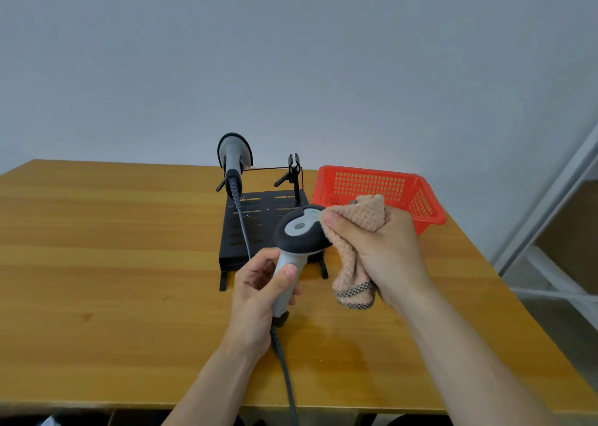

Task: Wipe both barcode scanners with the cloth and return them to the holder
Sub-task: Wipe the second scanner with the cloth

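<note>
There are two barcode scanners, one cloth, one holder, one basket and two hands. The first scanner (299,231) is upright in the air over the wooden table (113,247), with its dark head on top and its cable (286,370) running down toward 6 o'clock. The left hand (259,293) grasps its grey handle from the 9 o'clock side, fingers curled round it and the thumb lying up the grip. The pink waffle cloth (356,225) is bunched in the clenched right hand (378,244) and touches the scanner's head at its 3 o'clock edge, with a checked hem hanging below the fist. Both forearms come up from 6 o'clock. The second scanner (233,153) sits head-up in the left cradle of the black metal holder (259,228), at 11 o'clock from the held one. The red plastic basket (372,186) stands just beside the holder, at 1 o'clock from the right hand.
</note>
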